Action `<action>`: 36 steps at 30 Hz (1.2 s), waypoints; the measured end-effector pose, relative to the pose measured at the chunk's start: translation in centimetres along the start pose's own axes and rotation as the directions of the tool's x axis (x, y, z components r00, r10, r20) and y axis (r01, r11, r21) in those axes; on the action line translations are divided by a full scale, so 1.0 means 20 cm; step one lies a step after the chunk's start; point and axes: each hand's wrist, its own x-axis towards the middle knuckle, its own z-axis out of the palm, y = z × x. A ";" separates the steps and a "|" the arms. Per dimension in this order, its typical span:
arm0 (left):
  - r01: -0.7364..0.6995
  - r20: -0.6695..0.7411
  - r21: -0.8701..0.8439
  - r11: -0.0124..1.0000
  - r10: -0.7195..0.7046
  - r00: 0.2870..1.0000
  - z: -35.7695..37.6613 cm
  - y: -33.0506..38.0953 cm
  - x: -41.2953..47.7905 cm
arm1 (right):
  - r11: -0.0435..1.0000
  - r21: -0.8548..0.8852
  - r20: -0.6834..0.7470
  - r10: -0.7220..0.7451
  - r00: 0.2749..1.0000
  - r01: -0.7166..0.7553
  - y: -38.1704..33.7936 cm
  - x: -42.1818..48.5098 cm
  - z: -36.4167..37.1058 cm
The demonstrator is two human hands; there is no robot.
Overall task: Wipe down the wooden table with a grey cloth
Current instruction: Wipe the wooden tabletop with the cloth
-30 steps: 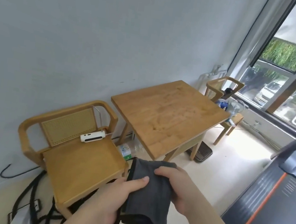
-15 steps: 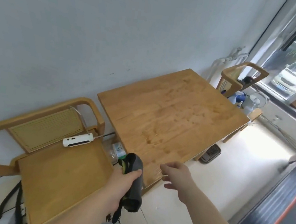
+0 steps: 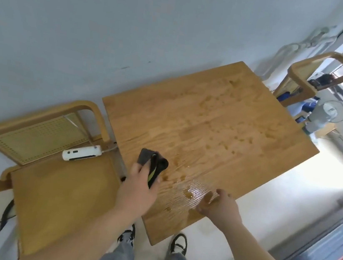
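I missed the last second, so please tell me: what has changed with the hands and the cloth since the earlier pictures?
The right hand let go of the cloth; the left hand alone carried it forward, bunched, over the table. The right hand now reaches the table's near edge. Table and chair stayed put.

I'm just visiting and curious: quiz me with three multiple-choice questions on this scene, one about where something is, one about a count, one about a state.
1. Where does the white power strip lie?
A. on the table
B. on the near chair's seat
C. on the floor

2. How many wooden chairs show?
A. one
B. two
C. four

3. What state is the wooden table top in?
A. dry
B. spotted with liquid
C. covered by a tablecloth

Answers:
1 B: it rests at the back of the near chair.
2 B: the near one, and the far chair by the window.
3 B: shiny drops and a small puddle lie between the left hand, holding the grey cloth, and the right hand.
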 end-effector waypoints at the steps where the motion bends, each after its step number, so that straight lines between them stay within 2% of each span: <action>1: 0.029 0.053 0.046 0.999 -0.032 0.998 0.07 -0.02 -0.02 | 0.995 -0.086 0.010 -0.046 0.999 0.046 0.02 0.05 -0.01; 3: 0.113 0.196 0.124 0.986 -0.136 0.971 0.24 -0.05 -0.09 | 0.967 -0.218 0.053 -0.121 0.991 0.130 0.04 0.12 -0.04; 5: 0.191 0.230 0.195 0.962 -0.234 0.945 0.36 -0.06 -0.16 | 0.939 -0.277 0.095 -0.183 0.978 0.203 0.06 0.18 -0.04; 8: 0.172 0.058 0.355 0.919 -0.206 0.977 0.45 -0.03 -0.17 | 0.884 -0.367 0.132 -0.260 0.957 0.291 0.07 0.24 -0.03; 10: 0.166 0.006 0.395 0.903 -0.183 0.983 0.47 -0.01 -0.15 | 0.821 -0.463 0.142 -0.302 0.943 0.333 0.09 0.25 -0.02; 14: 0.305 -0.069 0.342 0.889 -0.300 0.952 0.57 0.06 -0.14 | 0.708 -0.590 0.115 -0.401 0.909 0.387 0.07 0.29 -0.02; 17: 0.360 -0.082 0.286 0.888 -0.352 0.932 0.74 0.17 -0.24 | 0.674 -0.623 0.164 -0.385 0.908 0.398 0.08 0.31 -0.04; 19: 0.290 -0.013 0.274 0.917 -0.298 0.955 0.83 0.24 -0.32 | 0.664 -0.627 0.182 -0.383 0.906 0.407 0.09 0.32 -0.05; 21: 0.107 0.086 0.306 0.946 -0.140 0.986 0.86 0.22 -0.38 | 0.659 -0.626 0.173 -0.404 0.898 0.417 0.08 0.32 -0.06; 23: -0.097 0.128 0.366 0.925 0.053 0.990 0.82 0.10 -0.39 | 0.663 -0.621 0.176 -0.402 0.899 0.418 0.07 0.32 -0.06; 24: -0.139 0.129 0.419 0.897 0.092 0.987 0.78 0.03 -0.38 | 0.669 -0.617 0.180 -0.393 0.902 0.415 0.07 0.32 -0.06; 25: -0.118 0.133 0.444 0.888 0.065 0.989 0.73 -0.02 -0.36 | 0.671 -0.619 0.178 -0.386 0.905 0.408 0.06 0.31 -0.05; 26: -0.041 0.136 0.426 0.904 -0.020 0.990 0.69 -0.05 -0.33 | 0.670 -0.625 0.174 -0.381 0.908 0.401 0.06 0.31 -0.05; 28: 0.171 0.055 0.368 0.914 -0.205 0.977 0.65 0.01 -0.28 | 0.664 -0.632 0.184 -0.371 0.910 0.398 0.06 0.31 -0.04; 30: 0.261 -0.013 0.317 0.912 -0.271 0.962 0.71 0.15 -0.27 | 0.662 -0.636 0.203 -0.352 0.914 0.396 0.07 0.32 -0.05; 32: 0.174 0.053 0.317 0.932 -0.201 0.978 0.79 0.25 -0.31 | 0.653 -0.646 0.213 -0.342 0.915 0.394 0.06 0.34 -0.05; 35: -0.128 0.248 0.385 0.914 0.031 0.968 0.74 0.18 -0.32 | 0.647 -0.651 0.228 -0.332 0.915 0.397 0.04 0.36 -0.07; 36: -0.180 0.277 0.414 0.892 0.065 0.959 0.70 0.12 -0.29 | 0.650 -0.651 0.232 -0.321 0.918 0.392 0.04 0.36 -0.07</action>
